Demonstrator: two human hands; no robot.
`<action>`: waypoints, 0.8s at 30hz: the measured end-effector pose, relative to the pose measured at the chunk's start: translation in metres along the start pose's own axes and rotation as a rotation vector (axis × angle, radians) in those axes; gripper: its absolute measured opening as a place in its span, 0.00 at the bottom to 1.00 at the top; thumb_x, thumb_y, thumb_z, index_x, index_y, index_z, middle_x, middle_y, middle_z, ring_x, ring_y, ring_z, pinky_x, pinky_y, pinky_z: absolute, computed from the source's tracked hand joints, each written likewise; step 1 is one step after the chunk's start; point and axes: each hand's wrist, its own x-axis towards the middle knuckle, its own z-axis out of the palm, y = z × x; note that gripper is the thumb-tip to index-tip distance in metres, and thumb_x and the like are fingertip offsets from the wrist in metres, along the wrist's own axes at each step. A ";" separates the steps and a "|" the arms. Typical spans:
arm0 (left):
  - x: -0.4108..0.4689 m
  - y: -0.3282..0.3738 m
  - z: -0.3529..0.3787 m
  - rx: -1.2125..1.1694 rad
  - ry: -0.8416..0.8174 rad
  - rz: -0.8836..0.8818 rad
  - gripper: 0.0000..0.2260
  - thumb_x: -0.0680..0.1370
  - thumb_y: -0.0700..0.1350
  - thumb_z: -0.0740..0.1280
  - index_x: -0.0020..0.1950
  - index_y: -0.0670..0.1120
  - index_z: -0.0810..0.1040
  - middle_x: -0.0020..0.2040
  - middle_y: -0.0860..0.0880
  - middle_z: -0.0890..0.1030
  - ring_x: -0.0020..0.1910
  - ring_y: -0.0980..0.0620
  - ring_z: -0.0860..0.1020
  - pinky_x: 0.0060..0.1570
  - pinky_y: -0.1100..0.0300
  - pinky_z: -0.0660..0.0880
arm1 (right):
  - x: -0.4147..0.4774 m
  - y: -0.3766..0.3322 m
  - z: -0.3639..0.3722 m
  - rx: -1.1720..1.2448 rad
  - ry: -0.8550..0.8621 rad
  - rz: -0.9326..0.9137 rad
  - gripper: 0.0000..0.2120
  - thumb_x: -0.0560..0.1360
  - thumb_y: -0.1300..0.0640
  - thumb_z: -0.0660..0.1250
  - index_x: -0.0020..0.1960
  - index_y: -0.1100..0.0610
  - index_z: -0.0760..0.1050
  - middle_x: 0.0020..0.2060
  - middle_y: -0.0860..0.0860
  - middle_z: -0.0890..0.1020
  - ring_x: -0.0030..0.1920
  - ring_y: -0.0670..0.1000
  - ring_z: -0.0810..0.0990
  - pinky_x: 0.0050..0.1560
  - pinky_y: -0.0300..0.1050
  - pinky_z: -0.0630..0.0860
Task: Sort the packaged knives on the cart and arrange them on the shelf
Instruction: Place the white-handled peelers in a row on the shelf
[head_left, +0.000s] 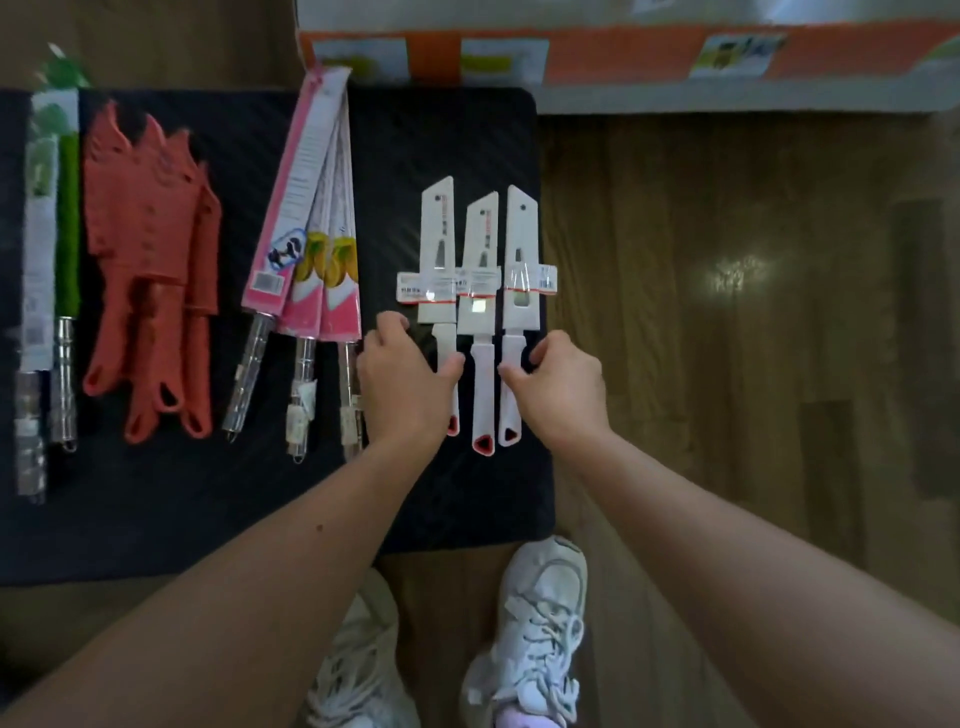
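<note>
Cart top: a dark, ribbed surface stood in front of the person, with the packaged knives laid out on it in four groups, handles towards the person.
White knives: three lay side by side near the cart's right edge, blades in white card sleeves pointing away, and a tagged band crossed each sleeve.
Left white knife: its handle ran under the left hand, with only the red-tipped end showing below the palm.
Middle white knife: it lay untouched between the two hands and sat a little lower than its neighbours.
Right white knife: it lay nearest the cart's edge, its handle against the right hand.
Left hand: it lay over the left white knife's handle, fingers curled on the far side and thumb pressed to the near side, pinching the handle.
Right hand: its thumb touched the right white knife's handle from the inside and its curled fingers closed in from the outside, pinching it.
Pink-sleeved knives: three with clear handles were fanned out just left of the left hand, the sleeves overlapping at the top.
Red knives: an overlapping pile lay further left.
Green knives: two long ones lay at the far left edge.
Orange and white carton: it sat beyond the cart, at the top of the view.
Floor: wood boards ran to the right of the cart.
Shoes: pale laced trainers stood below the cart's near edge.
</note>
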 end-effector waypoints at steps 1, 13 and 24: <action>-0.001 0.001 0.004 -0.005 0.014 0.014 0.21 0.74 0.45 0.70 0.62 0.42 0.66 0.59 0.42 0.73 0.58 0.44 0.72 0.57 0.52 0.71 | 0.001 -0.001 0.002 0.021 0.026 -0.009 0.12 0.77 0.53 0.64 0.56 0.59 0.70 0.51 0.55 0.78 0.50 0.55 0.78 0.47 0.49 0.76; -0.005 0.019 -0.006 -0.157 -0.081 -0.156 0.06 0.74 0.43 0.69 0.48 0.43 0.79 0.41 0.50 0.77 0.41 0.54 0.74 0.42 0.62 0.68 | 0.000 -0.011 0.005 -0.057 0.013 0.094 0.16 0.74 0.51 0.68 0.56 0.60 0.72 0.53 0.55 0.77 0.53 0.55 0.77 0.43 0.45 0.72; 0.004 0.010 0.001 -0.320 -0.141 -0.145 0.08 0.73 0.43 0.70 0.50 0.44 0.77 0.44 0.50 0.79 0.46 0.51 0.77 0.51 0.57 0.75 | 0.007 -0.007 0.012 0.148 -0.008 0.123 0.13 0.75 0.55 0.68 0.56 0.59 0.73 0.54 0.54 0.78 0.55 0.54 0.78 0.50 0.45 0.75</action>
